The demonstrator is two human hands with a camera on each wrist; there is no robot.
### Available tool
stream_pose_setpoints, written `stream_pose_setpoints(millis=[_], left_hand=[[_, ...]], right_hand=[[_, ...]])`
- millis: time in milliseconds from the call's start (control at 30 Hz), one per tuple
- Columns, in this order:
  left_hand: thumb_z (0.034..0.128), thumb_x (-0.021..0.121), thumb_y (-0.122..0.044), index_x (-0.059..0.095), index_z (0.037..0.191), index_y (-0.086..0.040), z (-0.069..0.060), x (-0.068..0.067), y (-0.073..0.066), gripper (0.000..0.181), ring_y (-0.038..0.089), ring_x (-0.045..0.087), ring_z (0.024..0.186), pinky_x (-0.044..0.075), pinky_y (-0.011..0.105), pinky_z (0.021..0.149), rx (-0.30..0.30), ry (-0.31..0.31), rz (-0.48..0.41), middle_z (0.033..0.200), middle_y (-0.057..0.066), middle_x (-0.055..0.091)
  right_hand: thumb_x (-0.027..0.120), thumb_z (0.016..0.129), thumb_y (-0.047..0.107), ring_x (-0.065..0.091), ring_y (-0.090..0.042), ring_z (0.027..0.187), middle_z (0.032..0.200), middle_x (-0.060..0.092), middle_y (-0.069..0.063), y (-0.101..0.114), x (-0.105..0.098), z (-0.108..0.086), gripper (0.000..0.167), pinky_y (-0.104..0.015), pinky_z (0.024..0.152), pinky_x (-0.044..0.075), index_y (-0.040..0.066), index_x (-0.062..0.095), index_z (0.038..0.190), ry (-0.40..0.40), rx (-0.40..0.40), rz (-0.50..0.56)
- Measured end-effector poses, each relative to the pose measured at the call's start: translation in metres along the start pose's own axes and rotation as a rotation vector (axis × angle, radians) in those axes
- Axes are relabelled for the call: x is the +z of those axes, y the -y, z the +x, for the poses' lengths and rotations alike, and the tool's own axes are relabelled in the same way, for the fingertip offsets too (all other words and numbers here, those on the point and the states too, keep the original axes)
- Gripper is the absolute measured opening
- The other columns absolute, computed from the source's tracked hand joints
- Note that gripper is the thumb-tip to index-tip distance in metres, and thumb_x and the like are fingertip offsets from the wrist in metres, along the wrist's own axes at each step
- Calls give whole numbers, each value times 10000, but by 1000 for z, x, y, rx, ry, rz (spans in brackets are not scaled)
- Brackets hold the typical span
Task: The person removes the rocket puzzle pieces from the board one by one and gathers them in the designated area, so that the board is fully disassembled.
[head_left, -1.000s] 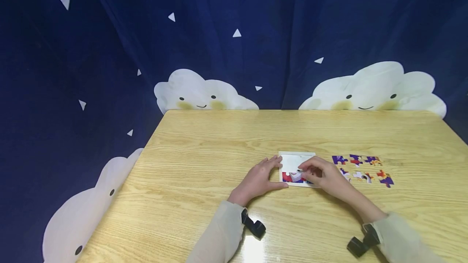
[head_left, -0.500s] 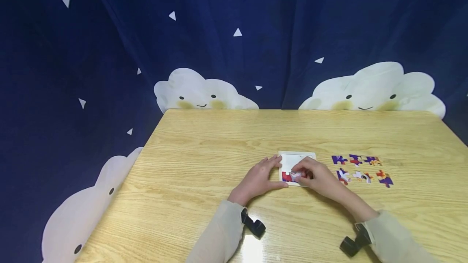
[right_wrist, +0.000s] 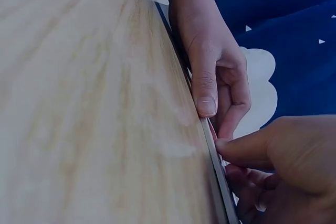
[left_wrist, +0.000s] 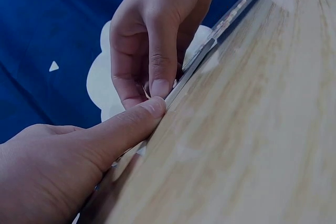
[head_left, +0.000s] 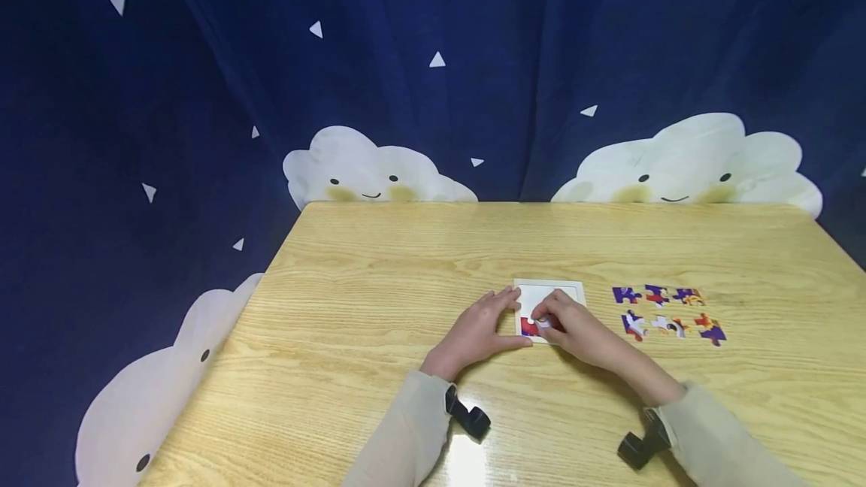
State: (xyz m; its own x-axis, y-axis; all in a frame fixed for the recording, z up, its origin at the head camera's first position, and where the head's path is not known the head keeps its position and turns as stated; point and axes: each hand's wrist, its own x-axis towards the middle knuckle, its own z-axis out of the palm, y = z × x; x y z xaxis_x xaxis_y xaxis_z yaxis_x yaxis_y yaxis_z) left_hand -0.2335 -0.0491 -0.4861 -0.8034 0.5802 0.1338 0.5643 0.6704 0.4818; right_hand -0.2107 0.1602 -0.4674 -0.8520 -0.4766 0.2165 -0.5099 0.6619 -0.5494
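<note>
I'm seeing the bare left hand (head_left: 471, 331), fingers spread wide, bracing a white rectangular tray (head_left: 551, 282) squared to the wooden table (head_left: 406, 269), longer axis unclear, red-and-purple jigsaw piece (head_left: 528, 328) in its near-left corner, the bare right hand (head_left: 576, 329) bunching fingertips inside, grip untellable, multicoloured jigsaw pieces (head_left: 655, 294) remaining loose rightward.

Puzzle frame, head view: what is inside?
The puzzle frame shows red and purple artwork in its near left corner and white base beyond. The right hand covers most of the near right part; what lies under it cannot be seen.
</note>
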Motion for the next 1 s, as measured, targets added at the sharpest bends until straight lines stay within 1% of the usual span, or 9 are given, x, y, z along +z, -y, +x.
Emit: stream_pose_setpoints(millis=[167, 300, 400, 567, 733, 900, 1000], left_hand=[[851, 708, -507, 409, 1489, -126, 0, 0, 0, 801, 267, 421, 1430, 351, 431, 1199, -2, -6, -4, 1366, -39, 624], [851, 709, -506, 410, 1489, -127, -1, 0, -1, 800, 264, 415, 1434, 349, 435, 1199, -6, -8, -11, 1358, -41, 629], [852, 708, -505, 405, 1492, -128, -1, 0, -1, 803, 257, 409, 1439, 345, 435, 1202, -8, -6, -14, 1350, -44, 634], [851, 710, -505, 401, 1494, -129, -1, -1, -2, 807, 267, 410, 1437, 340, 431, 1206, -12, -1, -12, 1347, -47, 636], [847, 710, -512, 394, 1498, -132, -2, -1, -2, 817, 249, 398, 1446, 330, 427, 1211, -13, -1, -16, 1349, -44, 634], [847, 710, -514, 392, 1500, -138, -1, -1, -2, 817, 245, 397, 1447, 333, 434, 1208, -16, -1, -19, 1353, -41, 632], [844, 716, -506, 392, 1500, -137, -1, 0, -2, 820, 233, 389, 1452, 329, 434, 1211, -17, 0, -20, 1356, -39, 629]], right_hand=[[675, 857, -28, 457, -50, 783, 917, 533, -30, 1, -1, 0, 134, -215, 655, 441, 40, 625, 962, 4, -15, -29], [687, 838, -43, 449, -46, 767, 906, 525, -18, 1, 0, -2, 167, -215, 635, 429, 51, 612, 954, -33, -46, -59], [690, 833, -47, 445, -44, 764, 909, 517, -9, 2, 2, -3, 186, -208, 629, 422, 58, 598, 956, -49, -46, -64], [684, 831, -66, 448, -54, 771, 913, 509, -8, 3, 5, -4, 210, -205, 628, 421, 49, 571, 967, -76, -62, -41], [694, 819, -82, 465, -29, 759, 876, 537, 6, 0, 9, -7, 233, -192, 616, 440, 62, 587, 967, -139, -96, -1], [698, 817, -87, 466, 31, 734, 868, 569, 23, -3, 11, -9, 247, -173, 597, 456, 96, 613, 958, -195, -90, 58], [696, 817, -91, 479, 36, 733, 869, 584, 24, -4, 11, -11, 248, -170, 602, 464, 102, 621, 952, -206, -81, 81]])
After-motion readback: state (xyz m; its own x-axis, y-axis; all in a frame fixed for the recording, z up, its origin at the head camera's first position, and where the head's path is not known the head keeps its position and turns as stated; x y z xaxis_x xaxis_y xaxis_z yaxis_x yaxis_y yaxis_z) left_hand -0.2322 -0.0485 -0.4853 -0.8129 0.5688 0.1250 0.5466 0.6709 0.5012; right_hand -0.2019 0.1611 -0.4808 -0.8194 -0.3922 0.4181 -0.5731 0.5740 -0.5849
